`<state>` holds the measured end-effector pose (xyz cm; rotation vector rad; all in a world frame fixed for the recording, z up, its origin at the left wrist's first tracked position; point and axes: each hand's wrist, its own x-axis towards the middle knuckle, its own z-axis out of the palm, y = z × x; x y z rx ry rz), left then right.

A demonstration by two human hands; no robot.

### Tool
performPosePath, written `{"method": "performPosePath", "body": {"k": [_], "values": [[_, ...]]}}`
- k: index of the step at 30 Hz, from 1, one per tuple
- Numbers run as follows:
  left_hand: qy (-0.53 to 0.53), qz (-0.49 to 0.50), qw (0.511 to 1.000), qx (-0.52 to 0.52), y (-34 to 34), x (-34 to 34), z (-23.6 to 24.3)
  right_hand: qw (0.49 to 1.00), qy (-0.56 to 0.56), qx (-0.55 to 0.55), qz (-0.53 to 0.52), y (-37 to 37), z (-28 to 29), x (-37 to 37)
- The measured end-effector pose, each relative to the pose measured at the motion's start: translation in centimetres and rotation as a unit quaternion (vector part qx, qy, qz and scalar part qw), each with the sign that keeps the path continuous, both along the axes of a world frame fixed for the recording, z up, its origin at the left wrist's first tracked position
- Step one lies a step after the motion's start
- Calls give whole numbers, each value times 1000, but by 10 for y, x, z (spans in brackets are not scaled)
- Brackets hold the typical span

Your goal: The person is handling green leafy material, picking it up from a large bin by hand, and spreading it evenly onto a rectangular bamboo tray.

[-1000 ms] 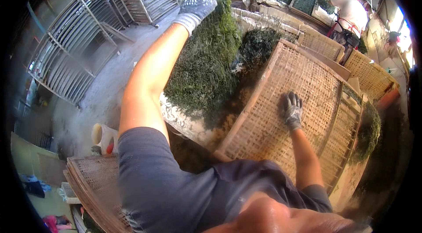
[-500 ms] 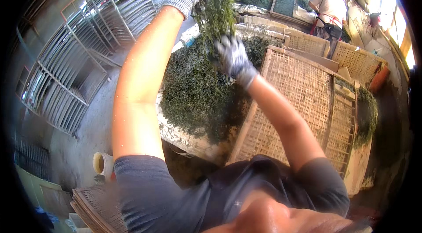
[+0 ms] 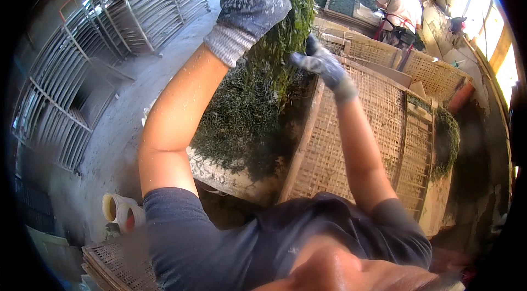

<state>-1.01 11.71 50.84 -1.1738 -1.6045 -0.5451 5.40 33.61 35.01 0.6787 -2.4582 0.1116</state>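
My left hand point(image 3: 255, 3), in a dirty grey and white knit glove, is raised and closed on the top of a hanging clump of wet green seaweed point(image 3: 288, 38). The strands drop down over a dark seaweed pile point(image 3: 236, 121) on a pale surface. My right hand point(image 3: 325, 66), gloved the same way, is just right of the clump, with thumb and fingers apart and nothing seen in them. Below that wrist a wooden-framed woven tray point(image 3: 351, 137) lies tilted beside the pile.
Slatted racks point(image 3: 60, 99) stand at the left. A pale bucket point(image 3: 118, 208) and stacked woven trays point(image 3: 118, 266) are at the lower left. Behind the right tray lean more woven panels point(image 3: 442, 74); a co-worker point(image 3: 402, 8) stands at the far right back.
My left hand has moved right with the seaweed clump and appears larger. My right hand has moved from in front of the hanging strands to their right side.
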Motion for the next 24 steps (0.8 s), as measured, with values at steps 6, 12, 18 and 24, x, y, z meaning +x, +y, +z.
{"method": "performPosePath", "body": {"k": [6, 12, 18, 24], "values": [[-15, 83, 994, -66, 5, 7, -89, 915, -147, -191, 324, -46, -144, 12], [-449, 133, 810, -354, -31, 37, -238, 680, -491, -492, 233, -98, -265, 118], [-616, 48, 779, -111, -72, 57, -280, 723, -410, -516, 209, -86, -199, 103], [-593, -38, 804, 21, -99, 57, -294, 672, -536, -487, 154, -59, -188, 78]]}}
